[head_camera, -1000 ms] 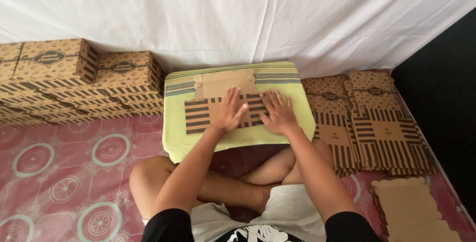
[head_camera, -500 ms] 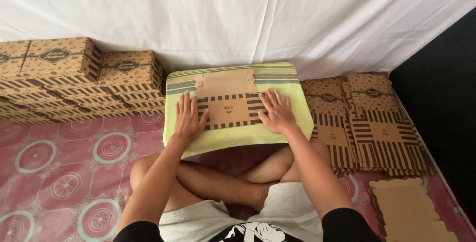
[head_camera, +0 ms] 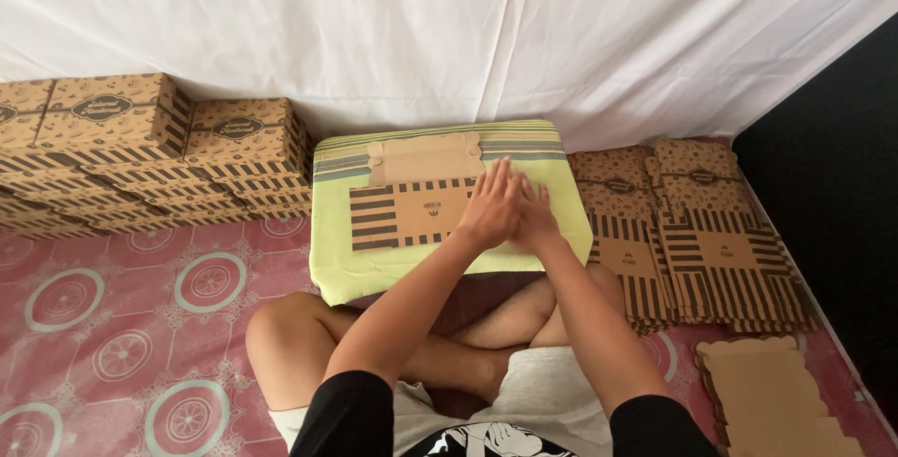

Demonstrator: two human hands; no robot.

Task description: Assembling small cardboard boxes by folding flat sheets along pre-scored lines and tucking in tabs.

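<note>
Since the earlier frame the left hand (head_camera: 489,206) had crossed to join the right hand (head_camera: 536,218) at the right end of the blank (head_camera: 412,204). Both pressed flat, grasping nothing. The blank lay unfolded on the cushion (head_camera: 374,275); finished boxes (head_camera: 140,139) stood left of the cushion, flat stock (head_camera: 697,242) right.

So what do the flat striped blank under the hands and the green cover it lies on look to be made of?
The flat striped blank looks like thin brown cardboard with a matte printed face: die-cut tabs, fold lines, dark stripes. The green cover looks like woven cloth, soft and matte: it drapes over the edge and has striped bands at the far end. Both hands, left hand and right hand, press flat on the blank's right end.
</note>
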